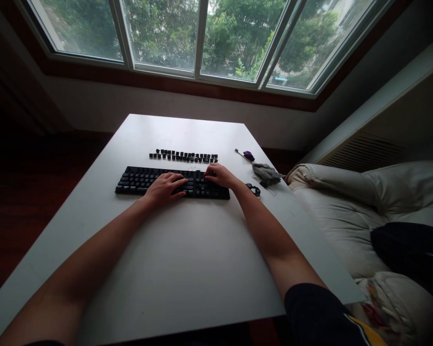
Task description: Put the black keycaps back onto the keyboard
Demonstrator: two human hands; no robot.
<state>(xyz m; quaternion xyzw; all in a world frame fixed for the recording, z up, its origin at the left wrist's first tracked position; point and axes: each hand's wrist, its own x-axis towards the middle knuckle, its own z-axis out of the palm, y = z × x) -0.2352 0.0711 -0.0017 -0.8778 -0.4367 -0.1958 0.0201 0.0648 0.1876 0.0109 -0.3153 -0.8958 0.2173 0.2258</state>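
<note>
A black keyboard (pixel 137 181) lies across the middle of the white table (pixel 187 269). My left hand (pixel 164 188) rests flat on the keyboard's centre, fingers stretched toward the right. My right hand (pixel 220 175) sits at the keyboard's right end with its fingers curled down onto the keys; what they pinch, if anything, is too small to make out. Just beyond the keyboard, a row of several loose black keycaps (pixel 183 156) lies on the table.
Right of the keyboard lie a small brush with a purple part (pixel 246 154), a grey cloth (pixel 265 173) and a small black wire tool (pixel 253 189). White bedding (pixel 346 206) with a dark garment borders the table's right side. A large window is behind.
</note>
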